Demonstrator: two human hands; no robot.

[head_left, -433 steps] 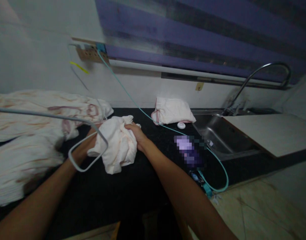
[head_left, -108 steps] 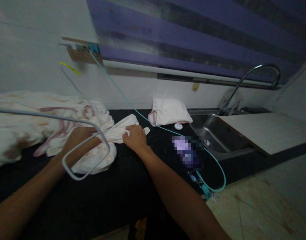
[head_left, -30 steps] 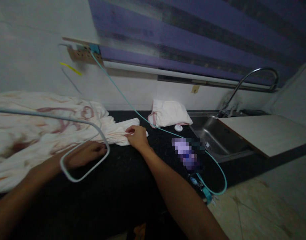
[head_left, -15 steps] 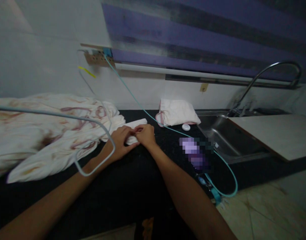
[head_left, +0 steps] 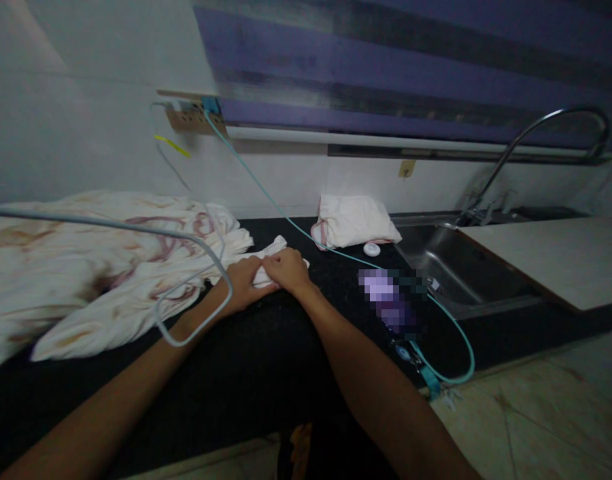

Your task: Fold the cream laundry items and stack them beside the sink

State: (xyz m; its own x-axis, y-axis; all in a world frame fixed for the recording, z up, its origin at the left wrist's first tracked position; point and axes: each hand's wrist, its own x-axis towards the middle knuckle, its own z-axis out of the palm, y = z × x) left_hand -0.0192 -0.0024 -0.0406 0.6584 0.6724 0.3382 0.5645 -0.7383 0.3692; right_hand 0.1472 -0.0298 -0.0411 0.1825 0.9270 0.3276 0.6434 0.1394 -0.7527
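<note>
Side by side on the black counter (head_left: 276, 360), my two hands grip a gathered end of white cloth (head_left: 275, 247). My left hand (head_left: 243, 283) has its fingers closed around the cloth, thumb pointing right. Against it, my right hand (head_left: 289, 270) is bunched up and pinches the same piece. On the left, a large white cloth with brown and reddish patterning (head_left: 111, 247) lies crumpled and reaches up to my left hand. I cannot tell whether the gripped end belongs to it. My fingertips are partly hidden.
A folded white cloth with pink edging (head_left: 359, 223) lies near the wall beside a small round white object (head_left: 371, 249). A teal cable (head_left: 256, 180) runs from the power strip (head_left: 193, 120) past a blurred phone-like object (head_left: 389, 303). A grey cable (head_left: 206, 243) loops before my left forearm. A sink (head_left: 466, 273) is at right.
My right hand has closed more tightly on the white cloth, and my left fingers have curled in. The cloth's end looks more bunched. The view has shifted slightly.
</note>
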